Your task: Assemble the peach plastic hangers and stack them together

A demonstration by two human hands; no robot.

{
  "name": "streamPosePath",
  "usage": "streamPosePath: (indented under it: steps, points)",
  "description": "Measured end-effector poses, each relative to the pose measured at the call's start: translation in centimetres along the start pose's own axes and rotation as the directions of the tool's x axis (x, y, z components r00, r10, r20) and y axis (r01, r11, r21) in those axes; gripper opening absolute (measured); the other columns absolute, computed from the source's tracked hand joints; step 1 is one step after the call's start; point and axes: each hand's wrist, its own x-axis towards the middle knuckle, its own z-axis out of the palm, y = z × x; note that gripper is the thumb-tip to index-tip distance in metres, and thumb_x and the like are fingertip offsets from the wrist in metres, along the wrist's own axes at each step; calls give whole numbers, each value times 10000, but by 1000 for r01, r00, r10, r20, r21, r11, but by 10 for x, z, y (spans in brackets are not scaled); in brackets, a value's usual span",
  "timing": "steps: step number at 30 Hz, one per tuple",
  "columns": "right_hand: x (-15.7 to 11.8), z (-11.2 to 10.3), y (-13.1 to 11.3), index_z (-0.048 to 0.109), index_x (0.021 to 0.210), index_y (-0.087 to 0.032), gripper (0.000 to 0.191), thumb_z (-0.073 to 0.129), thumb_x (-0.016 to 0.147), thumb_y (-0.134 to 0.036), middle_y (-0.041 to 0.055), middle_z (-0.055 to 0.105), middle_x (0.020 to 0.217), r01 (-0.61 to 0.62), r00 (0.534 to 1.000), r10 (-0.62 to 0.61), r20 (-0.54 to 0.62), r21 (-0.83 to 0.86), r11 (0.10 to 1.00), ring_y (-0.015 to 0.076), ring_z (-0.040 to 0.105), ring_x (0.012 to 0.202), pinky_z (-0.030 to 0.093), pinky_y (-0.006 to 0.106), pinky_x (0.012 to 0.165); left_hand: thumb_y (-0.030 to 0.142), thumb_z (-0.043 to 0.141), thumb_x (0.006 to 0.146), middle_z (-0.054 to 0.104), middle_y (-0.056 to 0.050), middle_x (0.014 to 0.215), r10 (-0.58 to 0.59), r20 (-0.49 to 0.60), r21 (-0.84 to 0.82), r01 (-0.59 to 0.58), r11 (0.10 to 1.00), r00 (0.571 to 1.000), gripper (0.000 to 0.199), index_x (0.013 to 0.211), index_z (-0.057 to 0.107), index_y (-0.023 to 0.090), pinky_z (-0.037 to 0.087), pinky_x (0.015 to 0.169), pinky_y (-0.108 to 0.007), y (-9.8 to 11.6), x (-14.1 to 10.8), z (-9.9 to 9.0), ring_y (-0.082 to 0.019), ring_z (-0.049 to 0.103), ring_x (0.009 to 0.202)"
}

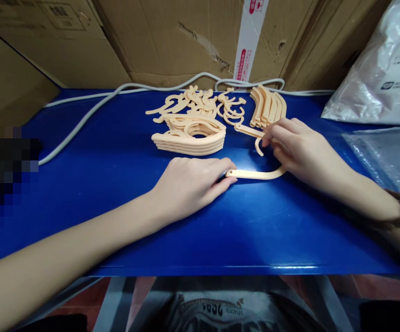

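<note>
A beige plastic folding clothes hanger is held low over the blue table between my two hands. My left hand pinches the end of its near arm between thumb and fingertips. My right hand is closed around the hanger's middle, which the fingers partly hide. Its other arm and its curved hook stick out to the left of those fingers. Just beyond my left hand lies a neat stack of folded hangers.
Loose hooks and small hanger parts lie heaped behind the stack. Curved hanger arms are bunched at the right. A white cable crosses the table's back before cardboard boxes. Plastic bags stand right.
</note>
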Motion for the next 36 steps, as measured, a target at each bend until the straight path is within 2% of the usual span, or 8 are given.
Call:
streamPosePath:
  steps: [7,12,17,20,24,27,31,36]
  points:
    - [-2,4,4,661,1044,-222,223,481,958,-122,126,725,1068,41,999,-41,2,-78,996,311,679,982,514,434,849,320,649,1087,692,57,671,-13,103,39,9,999,995,218,1214,795,221,301,515,-261,1,0,-1,-148,650,572]
    - [-4,3,4,671,1085,-215,208,485,1008,-165,144,756,1131,59,998,-58,10,-146,987,334,697,991,502,459,842,351,572,1136,765,29,762,50,-19,103,-48,994,999,291,1296,778,222,344,555,-279,5,-1,-10,-146,683,627]
    - [-6,-6,-15,707,1122,-197,253,481,1126,-312,161,755,1200,216,976,-218,-9,-118,969,318,691,1024,497,451,866,401,512,1153,812,4,906,-212,-199,104,236,966,957,353,1233,808,226,341,652,-276,-2,14,-47,-130,661,739]
    - [-8,-7,-26,728,1166,-172,324,527,1140,-425,141,743,1130,348,936,-350,-26,-76,935,262,688,949,497,389,814,375,516,1112,808,-2,1004,-413,-282,121,460,880,866,375,1210,817,174,406,820,-248,-23,35,-69,-125,657,864]
    - [-9,-1,-31,730,1114,-174,289,528,1141,-378,128,740,1084,386,922,-386,20,-28,922,241,683,908,510,381,801,458,436,1111,787,-47,1155,-546,-137,316,559,766,826,496,1302,788,167,497,1011,-395,-65,59,-76,-206,646,1039]
    - [-7,3,-30,678,1012,-195,226,494,1123,-263,124,737,1036,375,926,-376,37,48,926,243,685,925,534,380,840,523,433,1114,768,25,1064,-653,-94,446,618,647,751,471,1205,791,230,505,903,-306,-105,70,-64,-147,516,900]
    - [-7,4,-33,638,1044,-187,198,471,1131,-250,105,732,976,400,916,-400,-6,57,915,216,660,824,521,345,782,635,243,1144,621,109,835,-684,77,425,597,681,725,622,1114,750,276,396,683,-222,-153,76,-44,-83,445,828]
    - [-11,5,-40,658,1076,-170,281,406,1161,-260,91,752,1001,406,913,-404,62,-19,914,188,677,754,487,319,679,575,573,1029,513,88,624,-703,69,334,648,685,708,400,838,691,243,404,614,-254,-164,81,-32,-85,465,722]
